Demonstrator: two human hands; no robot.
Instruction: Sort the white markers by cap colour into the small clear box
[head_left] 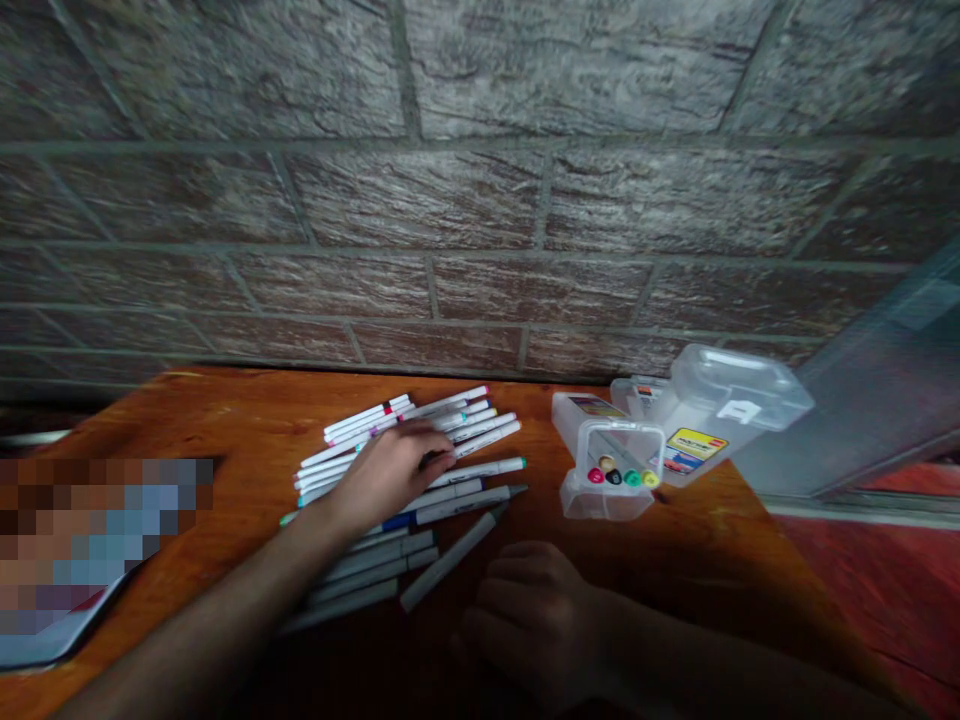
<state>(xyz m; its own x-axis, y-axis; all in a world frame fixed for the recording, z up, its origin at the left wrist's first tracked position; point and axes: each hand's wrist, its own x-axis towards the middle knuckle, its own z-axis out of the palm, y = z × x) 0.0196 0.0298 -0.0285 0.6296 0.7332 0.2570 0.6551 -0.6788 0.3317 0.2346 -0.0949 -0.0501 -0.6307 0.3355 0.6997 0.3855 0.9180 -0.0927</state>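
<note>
A spread of white-barrelled marker pens with coloured caps lies on the wooden table. My left hand reaches forward and rests flat on the pile, fingers stretched over the pens. My right hand sits near the front edge in shadow, fingers curled loosely, nothing visible in it. To the right stands a clear plastic marker case with several pens inside, their coloured ends facing me. Its open lid lies behind it.
A brick wall rises right behind the table. A blurred-out flat item lies at the table's left front. A translucent panel leans at the right, beside a red surface.
</note>
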